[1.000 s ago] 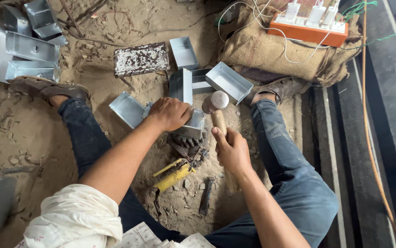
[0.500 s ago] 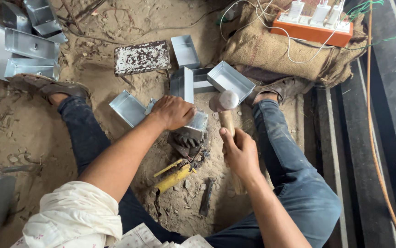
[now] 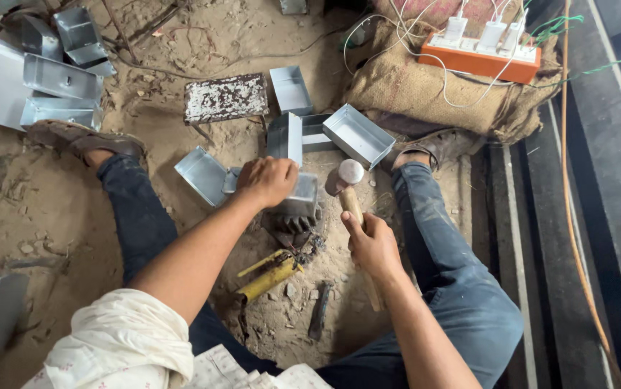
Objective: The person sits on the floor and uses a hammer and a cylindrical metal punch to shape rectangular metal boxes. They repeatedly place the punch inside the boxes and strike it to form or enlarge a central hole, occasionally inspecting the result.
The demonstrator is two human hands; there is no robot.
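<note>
Silver-grey metal boxes (image 3: 357, 135) lie on tan, sandy ground (image 3: 51, 216). The mallet (image 3: 348, 189) has a pale, whitish head on a light wooden handle. The tool (image 3: 271, 275) on the sand is yellow, possibly with dark jaws. Jeans (image 3: 447, 288) are dark blue; the sleeve (image 3: 119, 342) is cream with a faint floral print. An orange power strip (image 3: 483, 61) rests on brown burlap (image 3: 426, 90).
</note>
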